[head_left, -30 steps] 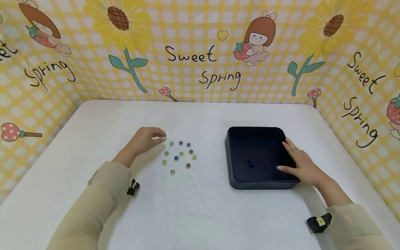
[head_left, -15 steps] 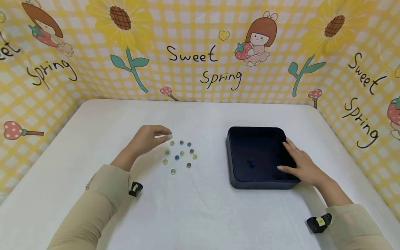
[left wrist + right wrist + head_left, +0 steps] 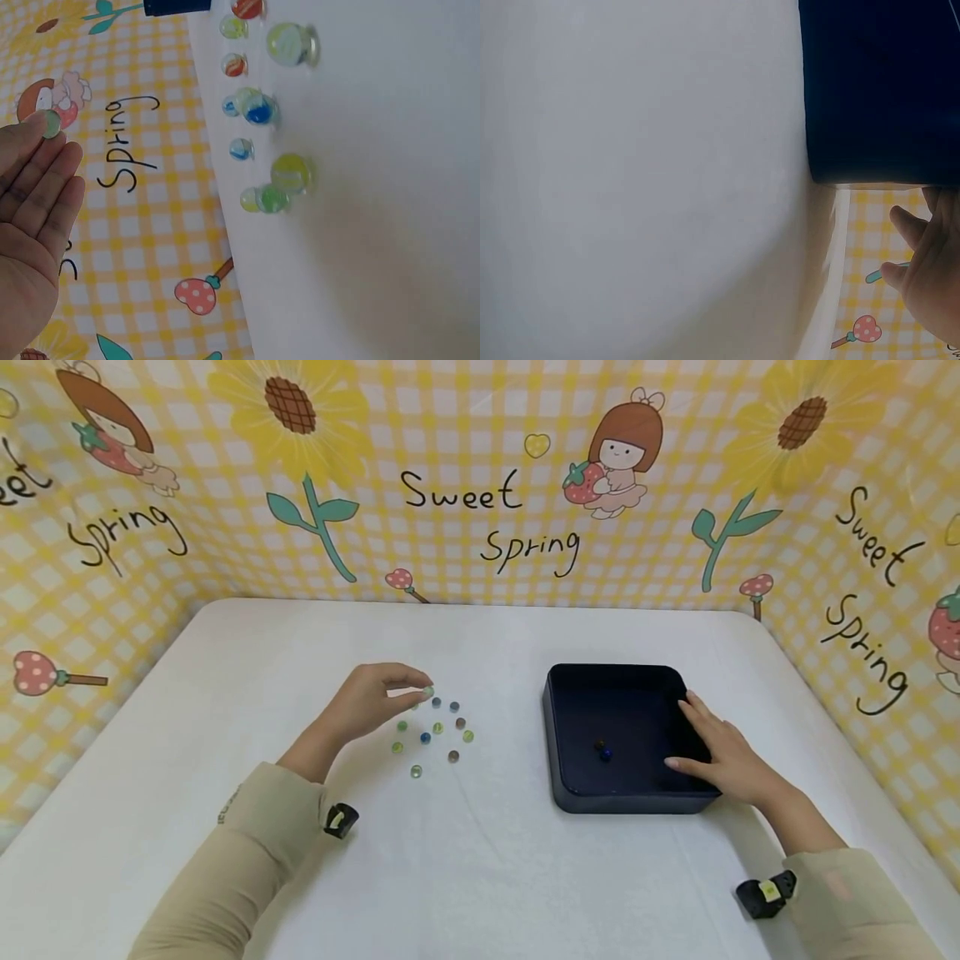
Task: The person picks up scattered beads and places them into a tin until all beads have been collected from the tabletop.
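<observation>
Head view: a white counter (image 3: 495, 877) spans the lower frame, a dark blue tray (image 3: 626, 805) right of centre. The right hand (image 3: 723, 760), fingers spread, rests on the tray's right rim; the left hand (image 3: 375, 697), left of centre by loose marbles (image 3: 425, 738), pinches a green marble (image 3: 428, 692).

On my feed, 2 sleeved arms (image 3: 225, 868) extend forward, angled inward. The left hand (image 3: 367, 703) pinches between thumb and fingertip; I have the right hand (image 3: 723, 762) with fingers spread, thumb apart.
</observation>
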Motion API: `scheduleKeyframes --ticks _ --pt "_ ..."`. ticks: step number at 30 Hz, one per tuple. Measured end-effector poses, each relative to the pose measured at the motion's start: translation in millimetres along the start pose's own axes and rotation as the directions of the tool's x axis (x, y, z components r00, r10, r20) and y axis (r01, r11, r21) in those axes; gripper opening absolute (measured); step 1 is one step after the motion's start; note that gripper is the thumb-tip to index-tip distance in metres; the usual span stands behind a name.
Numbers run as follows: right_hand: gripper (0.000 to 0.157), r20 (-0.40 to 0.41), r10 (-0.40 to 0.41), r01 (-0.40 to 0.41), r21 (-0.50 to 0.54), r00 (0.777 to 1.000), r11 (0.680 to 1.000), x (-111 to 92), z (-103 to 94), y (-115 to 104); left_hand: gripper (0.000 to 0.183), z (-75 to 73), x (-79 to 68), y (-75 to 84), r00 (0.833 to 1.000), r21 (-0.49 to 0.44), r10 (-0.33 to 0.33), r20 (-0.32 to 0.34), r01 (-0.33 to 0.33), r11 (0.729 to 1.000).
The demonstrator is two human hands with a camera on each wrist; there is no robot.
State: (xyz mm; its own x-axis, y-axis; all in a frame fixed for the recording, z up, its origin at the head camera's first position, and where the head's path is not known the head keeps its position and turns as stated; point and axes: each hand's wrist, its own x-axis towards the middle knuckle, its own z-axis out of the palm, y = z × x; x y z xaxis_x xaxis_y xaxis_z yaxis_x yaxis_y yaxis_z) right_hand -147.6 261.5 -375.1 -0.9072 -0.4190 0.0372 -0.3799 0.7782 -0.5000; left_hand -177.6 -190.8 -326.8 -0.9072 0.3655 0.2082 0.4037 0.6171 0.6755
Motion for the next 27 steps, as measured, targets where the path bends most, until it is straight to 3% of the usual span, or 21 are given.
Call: scheduleKeyframes --ticks 13,27 --pt "0.082 -0.003 -0.004 0.004 -0.01 1.0 1.0 -0.1 0.9 1.0 0.017 14.8 8.7 19.7 0.989 0.023 0.147 0.009 -0.147 0.989" --pt "0.083 -0.013 0.0 0.0 -0.026 1.0 1.0 0.2 3.3 3.6 0.021 33.8 21.7 40.4 0.982 -0.052 0.178 0.063 -0.175 0.983"
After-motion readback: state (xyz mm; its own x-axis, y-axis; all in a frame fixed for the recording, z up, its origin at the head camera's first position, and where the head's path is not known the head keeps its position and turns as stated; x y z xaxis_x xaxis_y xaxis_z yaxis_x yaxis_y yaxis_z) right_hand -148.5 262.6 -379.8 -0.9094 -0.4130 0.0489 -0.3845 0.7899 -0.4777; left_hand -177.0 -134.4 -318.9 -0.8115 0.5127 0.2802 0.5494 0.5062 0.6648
